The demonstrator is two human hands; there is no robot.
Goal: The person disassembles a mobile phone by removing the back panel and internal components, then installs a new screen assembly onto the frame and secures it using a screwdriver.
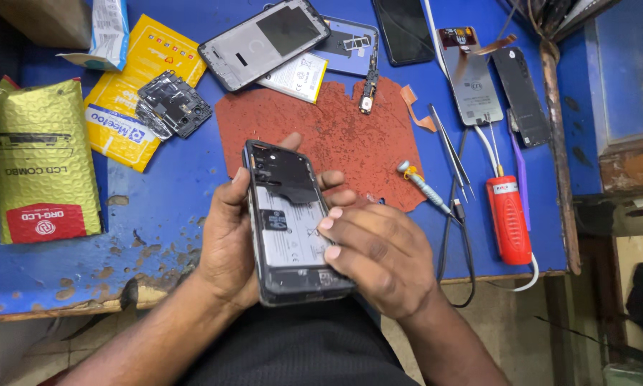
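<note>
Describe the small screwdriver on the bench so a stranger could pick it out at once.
Start at the blue table and find the rust-red mat. Off its lower right corner, right of the right hand, lies the screwdriver. Unlike the plain steel tweezers beside it, it has a pale blue handle.

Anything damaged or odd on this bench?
Yes. The blue table has paint chipped off along its front edge, bare patches showing. The phone, held in the left hand with the right hand on it, has its back off, battery exposed.
</note>
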